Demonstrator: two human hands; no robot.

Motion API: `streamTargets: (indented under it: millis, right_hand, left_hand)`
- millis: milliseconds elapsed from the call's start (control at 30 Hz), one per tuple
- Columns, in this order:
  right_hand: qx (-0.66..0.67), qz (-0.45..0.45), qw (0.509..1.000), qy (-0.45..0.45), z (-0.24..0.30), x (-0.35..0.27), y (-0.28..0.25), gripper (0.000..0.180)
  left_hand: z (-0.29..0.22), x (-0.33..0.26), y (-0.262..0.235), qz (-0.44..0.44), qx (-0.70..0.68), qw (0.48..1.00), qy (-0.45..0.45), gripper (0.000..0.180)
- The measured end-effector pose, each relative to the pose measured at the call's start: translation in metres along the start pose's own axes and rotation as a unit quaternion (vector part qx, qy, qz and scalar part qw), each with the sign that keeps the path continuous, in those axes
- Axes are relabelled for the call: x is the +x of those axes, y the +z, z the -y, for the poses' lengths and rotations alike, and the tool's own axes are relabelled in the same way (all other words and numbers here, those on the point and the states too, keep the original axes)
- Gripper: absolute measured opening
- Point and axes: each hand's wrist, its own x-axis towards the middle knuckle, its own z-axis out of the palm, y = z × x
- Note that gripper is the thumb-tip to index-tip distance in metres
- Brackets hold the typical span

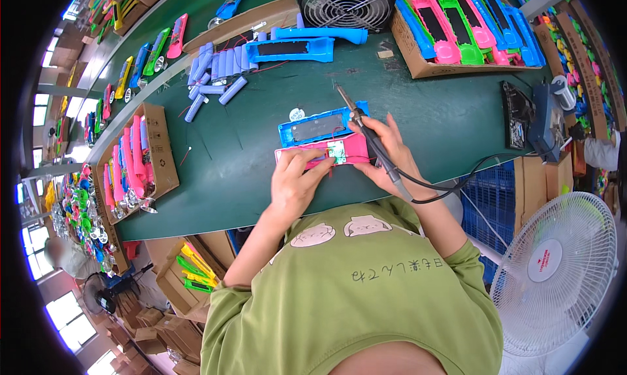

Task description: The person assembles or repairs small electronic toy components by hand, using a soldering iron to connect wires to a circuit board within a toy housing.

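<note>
Left hand clasps oblong pink plastic casing; right hand grips slim black soldering iron, partly blocking blue plastic shell beyond casing

A green short-sleeved T-shirt carries two pale cartoon prints and dark lettering.

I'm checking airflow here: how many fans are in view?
3: a black fan on the green bench, a white fan lower right, a dark fan lower left. Others may be hidden.
</note>
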Motion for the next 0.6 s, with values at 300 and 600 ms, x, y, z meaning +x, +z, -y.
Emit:
streamTargets:
  millis: [300,600]
  right_hand:
    - [0.04,-0.077,0.996,0.008,0.009,-0.015,0.0,0.053]
    - [0.148,-0.219,0.963,0.057,0.017,-0.062,0.006,0.019]
  left_hand:
    - [-0.008,0.005,0.029,-0.075,-0.058,0.993,-0.076,0.019]
    - [-0.015,0.01,0.01,0.008,-0.131,0.964,-0.233,0.013]
